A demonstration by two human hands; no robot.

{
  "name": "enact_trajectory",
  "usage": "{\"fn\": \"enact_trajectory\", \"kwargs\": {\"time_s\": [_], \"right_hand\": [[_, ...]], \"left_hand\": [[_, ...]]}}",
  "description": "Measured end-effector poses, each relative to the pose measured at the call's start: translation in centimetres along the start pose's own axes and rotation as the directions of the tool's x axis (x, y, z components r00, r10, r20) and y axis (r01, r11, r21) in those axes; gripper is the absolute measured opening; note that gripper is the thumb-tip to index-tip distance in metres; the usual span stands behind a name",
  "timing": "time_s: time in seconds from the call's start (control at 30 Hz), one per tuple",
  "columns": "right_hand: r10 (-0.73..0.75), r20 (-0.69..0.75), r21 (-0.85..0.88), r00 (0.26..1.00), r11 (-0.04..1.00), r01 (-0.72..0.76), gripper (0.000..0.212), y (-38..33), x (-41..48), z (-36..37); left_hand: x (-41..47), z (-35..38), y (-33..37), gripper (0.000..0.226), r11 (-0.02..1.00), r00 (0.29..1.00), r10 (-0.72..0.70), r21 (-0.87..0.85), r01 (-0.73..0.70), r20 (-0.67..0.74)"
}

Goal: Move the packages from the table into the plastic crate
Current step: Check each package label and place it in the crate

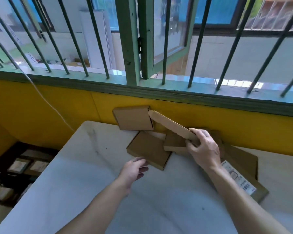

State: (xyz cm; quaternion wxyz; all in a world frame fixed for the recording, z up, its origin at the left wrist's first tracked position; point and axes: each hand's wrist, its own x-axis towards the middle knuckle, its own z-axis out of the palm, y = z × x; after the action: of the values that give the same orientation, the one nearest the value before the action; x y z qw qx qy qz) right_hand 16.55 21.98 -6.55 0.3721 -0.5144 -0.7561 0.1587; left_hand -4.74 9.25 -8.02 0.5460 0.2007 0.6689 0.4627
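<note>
**Right hand lifts one package from the pile; left hand open beside another**

The right hand point(203, 150) has its fingers and thumb curled round one end of a long flat cardboard package point(169, 123). That package is raised off the table point(91, 166) and tilted, its far end pointing up and left toward the yellow wall point(41, 105).

The left hand point(134, 170) holds nothing. Its fingers are loosely extended at the near edge of a square package point(148, 149) lying flat on the table. Whether they touch it cannot be told.

A small package point(173, 143) lies under the lifted one. A leaning package point(134, 118) stands propped against the wall at the table's far edge. A labelled package point(242, 168), large and flat, lies partly beneath the right forearm.

Below the table's left edge sits a dark crate point(41, 147) with pale flat items inside. A white cord point(46, 100) runs down the wall from the barred window point(132, 48).
</note>
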Motion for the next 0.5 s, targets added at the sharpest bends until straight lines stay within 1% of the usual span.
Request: {"fn": "enact_trajectory", "kwargs": {"time_s": [0.03,0.07,0.1,0.13,0.2,0.23,0.27,0.3,0.37,0.43,0.5], "right_hand": [[0.097,-0.026,0.133,0.995,0.987,-0.093,0.040,-0.6,-0.4,-0.8],[0.193,-0.016,0.275,0.981,0.944,-0.181,0.036,-1.2,-0.9,-1.5],[0.279,0.032,0.416,0.960,0.869,-0.267,0.031,-1.7,-1.6,-2.0],[0.357,0.107,0.529,0.928,0.770,-0.357,0.026,-2.1,-2.3,-2.3],[0.465,0.277,0.631,0.841,0.572,-0.524,0.022,-2.6,-3.7,-2.7],[0.486,0.347,0.658,0.802,0.483,-0.578,0.021,-2.7,-4.5,-2.6],[0.489,0.407,0.674,0.772,0.410,-0.615,0.022,-2.7,-5.1,-2.5],[0.485,0.453,0.676,0.748,0.360,-0.642,0.022,-2.7,-5.7,-2.4],[0.471,0.503,0.671,0.725,0.316,-0.670,0.022,-2.8,-6.8,-2.0],[0.442,0.519,0.669,0.732,0.323,-0.669,0.025,-2.9,-7.6,-1.9],[0.412,0.521,0.674,0.747,0.338,-0.657,0.035,-3.0,-8.0,-2.0]], "left_hand": [[0.3,-0.1,0.2,0.017,1.000,1.000,0.003,-0.008,-0.003,0.012],[0.7,-0.2,0.3,0.016,1.000,1.000,0.010,-0.016,-0.010,0.018],[0.9,-0.3,0.5,0.015,0.999,1.000,0.021,-0.026,-0.020,0.018],[1.2,-0.4,0.7,0.015,0.998,0.999,0.037,-0.048,-0.036,0.014],[1.3,-0.5,1.3,0.014,0.987,0.997,0.075,-0.146,-0.074,0.000],[1.4,-0.6,1.6,0.015,0.977,0.995,0.095,-0.191,-0.093,0.000],[1.3,-0.7,1.9,0.019,0.968,0.993,0.119,-0.222,-0.114,0.011],[1.2,-0.9,2.2,0.025,0.960,0.988,0.147,-0.245,-0.134,0.038],[0.9,-1.6,2.7,0.039,0.943,0.976,0.179,-0.306,-0.134,0.123],[0.6,-2.5,3.1,0.053,0.931,0.964,0.188,-0.348,-0.113,0.189],[0.3,-3.3,3.5,0.061,0.939,0.952,0.208,-0.317,-0.130,0.224]]}}
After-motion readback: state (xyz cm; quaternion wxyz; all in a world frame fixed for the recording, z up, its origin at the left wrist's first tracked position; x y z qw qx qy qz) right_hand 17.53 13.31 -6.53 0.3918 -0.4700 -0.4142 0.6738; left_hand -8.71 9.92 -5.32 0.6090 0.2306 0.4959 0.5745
